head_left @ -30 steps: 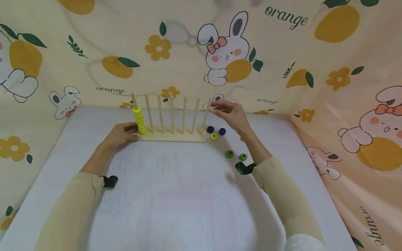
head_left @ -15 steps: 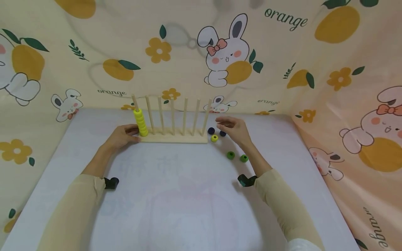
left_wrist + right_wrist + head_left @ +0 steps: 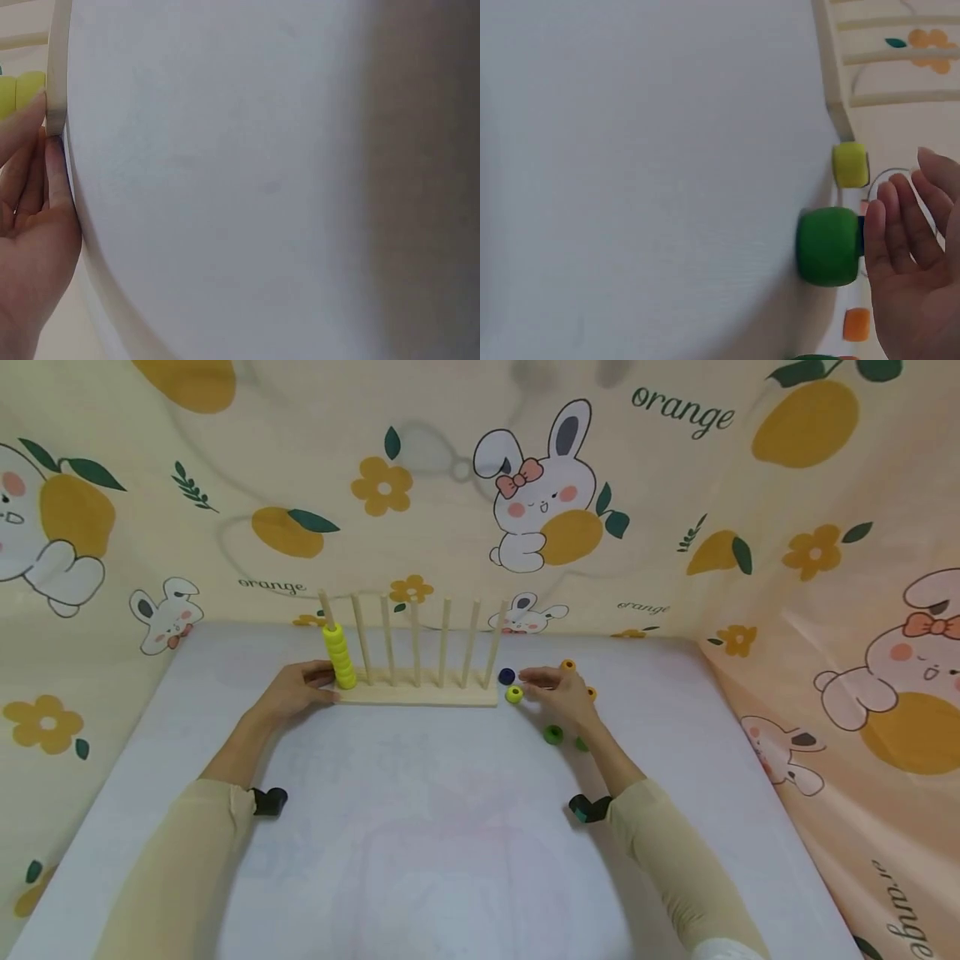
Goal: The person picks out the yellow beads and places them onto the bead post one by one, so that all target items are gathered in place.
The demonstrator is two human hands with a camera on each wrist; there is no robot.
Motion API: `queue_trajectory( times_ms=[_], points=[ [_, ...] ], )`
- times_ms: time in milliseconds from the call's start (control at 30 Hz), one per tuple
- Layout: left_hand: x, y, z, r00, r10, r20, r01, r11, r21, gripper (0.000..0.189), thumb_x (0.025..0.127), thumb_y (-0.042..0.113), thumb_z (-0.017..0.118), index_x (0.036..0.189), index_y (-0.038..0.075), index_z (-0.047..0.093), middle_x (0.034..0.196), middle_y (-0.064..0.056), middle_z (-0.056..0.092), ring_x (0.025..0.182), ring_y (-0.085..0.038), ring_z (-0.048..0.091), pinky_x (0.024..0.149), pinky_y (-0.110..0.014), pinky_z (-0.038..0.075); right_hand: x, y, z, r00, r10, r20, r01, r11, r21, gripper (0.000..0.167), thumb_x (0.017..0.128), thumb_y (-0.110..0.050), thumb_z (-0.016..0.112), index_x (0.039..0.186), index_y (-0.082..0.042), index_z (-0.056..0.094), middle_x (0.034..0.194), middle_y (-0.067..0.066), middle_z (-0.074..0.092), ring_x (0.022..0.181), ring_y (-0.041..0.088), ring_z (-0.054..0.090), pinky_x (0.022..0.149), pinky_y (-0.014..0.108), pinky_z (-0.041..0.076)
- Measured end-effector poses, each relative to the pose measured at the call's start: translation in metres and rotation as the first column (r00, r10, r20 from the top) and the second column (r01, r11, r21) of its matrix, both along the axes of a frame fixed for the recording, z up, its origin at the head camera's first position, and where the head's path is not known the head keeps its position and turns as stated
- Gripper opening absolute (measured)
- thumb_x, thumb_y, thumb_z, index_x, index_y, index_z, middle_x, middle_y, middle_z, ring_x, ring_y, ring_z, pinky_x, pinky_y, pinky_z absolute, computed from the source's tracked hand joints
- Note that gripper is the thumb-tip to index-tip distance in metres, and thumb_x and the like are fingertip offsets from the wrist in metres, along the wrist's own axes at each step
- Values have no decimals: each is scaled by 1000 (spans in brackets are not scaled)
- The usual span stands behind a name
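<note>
A wooden peg rack point(image 3: 420, 695) with a row of upright pegs stands at the back of the table. Several yellow beads point(image 3: 340, 658) are stacked on its leftmost peg; the other pegs carry none. My left hand point(image 3: 294, 688) grips the rack's left end, and in the left wrist view its thumb and fingers meet the base point(image 3: 58, 82). Low over loose beads to the right is my right hand point(image 3: 561, 695), fingers extended and nothing between them. A navy bead point(image 3: 507, 677) and a yellow bead point(image 3: 513, 694) lie by its fingertips; another navy bead is mostly hidden.
Two green beads, one in plain view point(image 3: 553, 734) and one partly behind the wrist point(image 3: 582, 743), lie nearer me. Orange beads point(image 3: 567, 666) sit beyond the right hand. A printed cloth point(image 3: 435, 410) hangs behind and beside the white table point(image 3: 420, 877).
My right hand has come away from the top of the rightmost peg and down to the loose beads. Orange beads now show beside it. The left hand stays at the rack's end.
</note>
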State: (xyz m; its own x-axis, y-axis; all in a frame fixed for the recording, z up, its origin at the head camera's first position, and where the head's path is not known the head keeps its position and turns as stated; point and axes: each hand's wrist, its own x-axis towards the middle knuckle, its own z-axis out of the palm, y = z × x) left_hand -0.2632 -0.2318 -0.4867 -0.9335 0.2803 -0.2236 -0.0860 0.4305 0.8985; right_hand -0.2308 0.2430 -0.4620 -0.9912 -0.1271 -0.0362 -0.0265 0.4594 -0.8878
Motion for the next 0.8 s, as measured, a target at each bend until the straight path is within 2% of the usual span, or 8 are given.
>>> queue_trajectory(
  times_ms=[133,367,633,800],
  points=[
    [1,1,1,1000,1,0,-1,1000,1,74,86,2,75,148,-8,36,150,-27,40,139,-36,42,114,-44,35,0,3,-6,999,-9,36,10,1000,-16,28,92,-25,73,118,-15,73,117,1,72,103,18,66,89,35,51],
    [2,3,3,1000,2,20,-2,1000,-3,74,87,3,75,149,-8,35,151,-26,39,139,-36,41,115,-45,34,-2,6,-10,991,4,132,-10,999,45,27,92,-25,73,119,-18,73,116,-1,72,110,16,63,90,33,50],
    [1,3,4,999,16,28,-17,1000,27,75,87,2,74,150,-7,34,153,-26,38,140,-35,40,114,-45,35,-8,4,-11,991,19,132,-28,997,66,31,91,-23,74,121,-18,72,115,1,72,110,19,64,95,36,49],
    [2,2,2,1000,11,23,-11,1000,2,73,87,2,75,148,-8,36,151,-27,39,139,-37,41,114,-45,35,-9,-1,-15,988,17,155,-33,994,101,33,87,-21,78,120,-18,73,105,2,73,100,20,64,86,31,50]
  ],
)
